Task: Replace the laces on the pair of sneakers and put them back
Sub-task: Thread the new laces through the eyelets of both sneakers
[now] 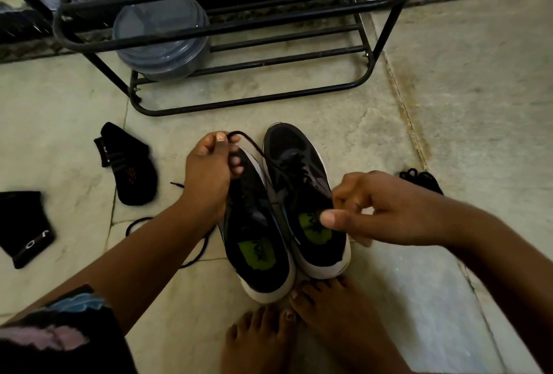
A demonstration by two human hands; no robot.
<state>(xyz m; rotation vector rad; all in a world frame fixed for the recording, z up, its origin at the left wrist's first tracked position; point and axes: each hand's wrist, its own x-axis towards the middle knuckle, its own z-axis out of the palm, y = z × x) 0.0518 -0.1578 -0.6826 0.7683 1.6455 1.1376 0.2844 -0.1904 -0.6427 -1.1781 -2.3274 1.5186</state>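
Sneakers, a pair in black mesh with white soles and lime-green insoles, stand side by side on the pale stone floor (449, 104) at centre frame, the left sneaker (257, 242) touching the right sneaker (302, 194), heels toward two bare feet (299, 322) at 6 o'clock. Over the left sneaker's toe the left hand (206, 170) pinches a dark shoelace (248, 141), which arcs toward the right sneaker's eyelets. The right hand (374, 212) hovers over the right sneaker's heel opening, its fingers curled with thumb against forefinger; whether it holds a lace end cannot be told. At 9 o'clock lie two black socks (128, 170), the farther one (25, 227) near the frame edge, and a loose black lace (197, 254) passes under the left forearm. At 3 o'clock sits a small black bundle of lace (422, 179). At 12 o'clock stands a black tubular metal shoe rack (389, 29); on its lowest shelf rests a lidded, round grey plastic tub (161, 35), contents unseen.
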